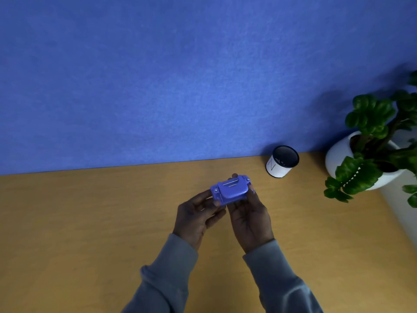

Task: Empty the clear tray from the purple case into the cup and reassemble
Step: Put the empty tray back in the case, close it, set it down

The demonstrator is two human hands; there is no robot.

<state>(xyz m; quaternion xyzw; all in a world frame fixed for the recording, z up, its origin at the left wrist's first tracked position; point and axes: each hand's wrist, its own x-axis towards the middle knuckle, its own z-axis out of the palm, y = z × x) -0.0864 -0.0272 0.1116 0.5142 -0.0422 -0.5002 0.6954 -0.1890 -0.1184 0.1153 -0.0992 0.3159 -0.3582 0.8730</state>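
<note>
One wooden desk (90, 222), blue wall (158, 75)

Your view is fairly dim and cool in tone, with soft, even light and no hard glare. The blue wall (180, 75) is brightest near its middle and darkens toward the corners. The plant (372, 141) throws a blurred shadow up and to the left on that wall. The wide lens bends the picture: the table (90, 222) edge tilts and curves, and the right side smears. Fine detail is soft overall; your hands and sleeves (284, 288) look dark, with little texture.
</note>
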